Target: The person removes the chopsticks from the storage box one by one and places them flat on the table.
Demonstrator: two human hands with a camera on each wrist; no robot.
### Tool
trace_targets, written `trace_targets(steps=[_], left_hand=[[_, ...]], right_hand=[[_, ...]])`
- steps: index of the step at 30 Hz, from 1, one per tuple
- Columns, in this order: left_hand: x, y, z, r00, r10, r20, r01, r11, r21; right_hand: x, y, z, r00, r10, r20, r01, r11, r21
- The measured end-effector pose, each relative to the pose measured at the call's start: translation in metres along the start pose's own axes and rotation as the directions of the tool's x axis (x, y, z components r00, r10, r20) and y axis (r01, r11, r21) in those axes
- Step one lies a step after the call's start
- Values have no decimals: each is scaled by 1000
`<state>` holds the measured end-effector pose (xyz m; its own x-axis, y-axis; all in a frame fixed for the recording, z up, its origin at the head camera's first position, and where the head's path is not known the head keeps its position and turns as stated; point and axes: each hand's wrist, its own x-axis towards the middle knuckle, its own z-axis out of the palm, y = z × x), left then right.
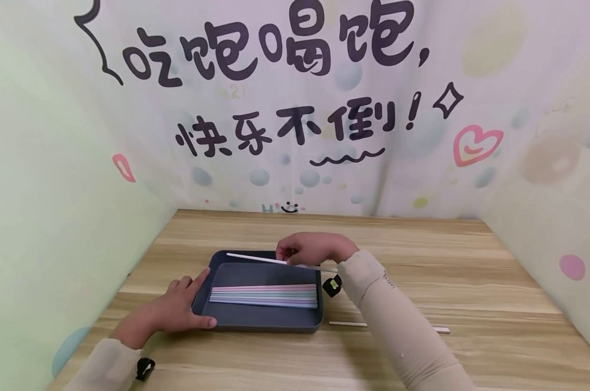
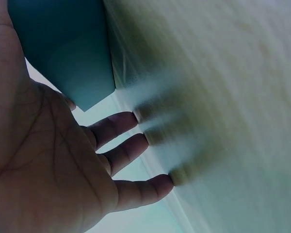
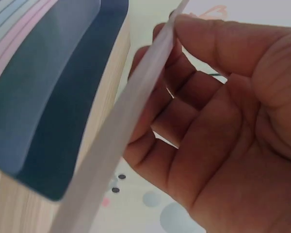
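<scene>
A dark grey tray (image 1: 265,324) lies on the table with a row of several pastel chopsticks (image 1: 262,296) in it, coloured pink, green, blue and purple. My left hand (image 1: 179,307) rests against the tray's left side, thumb along the near corner. In the left wrist view, three fingers (image 2: 128,153) stretch out with their tips on the table. Above the tray's far edge, my right hand (image 1: 314,248) pinches a white chopstick (image 3: 131,107) between thumb and fingertips. Another white chopstick (image 1: 347,324) lies on the table to the right, partly hidden under the right forearm.
The wood-grain table (image 1: 461,271) meets a printed cloth wall (image 1: 275,179) at the back, with similar walls at both sides. A black strap piece (image 1: 331,285) hangs at the right wrist, and another (image 1: 145,369) at the left.
</scene>
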<state>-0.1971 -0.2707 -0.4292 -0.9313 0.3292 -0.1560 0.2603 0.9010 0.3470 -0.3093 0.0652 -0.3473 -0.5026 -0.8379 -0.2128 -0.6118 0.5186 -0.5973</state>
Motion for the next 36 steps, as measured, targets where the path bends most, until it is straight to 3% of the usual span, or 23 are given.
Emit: trace_targets(steps=[8, 20, 36], left_hand=[[-1, 0, 0, 1000, -4, 6, 4, 1000, -9], [-1, 1, -2, 1000, 9, 2, -9, 1000, -2], [-1, -1, 1, 1000, -1, 3, 1, 1000, -11]], right_hand=[[-15, 12, -5, 993, 81, 91, -87, 994, 62], [-47, 43, -4, 961, 201, 188, -228, 964, 135], [-105, 64, -10, 942, 289, 169, -312, 941, 134]])
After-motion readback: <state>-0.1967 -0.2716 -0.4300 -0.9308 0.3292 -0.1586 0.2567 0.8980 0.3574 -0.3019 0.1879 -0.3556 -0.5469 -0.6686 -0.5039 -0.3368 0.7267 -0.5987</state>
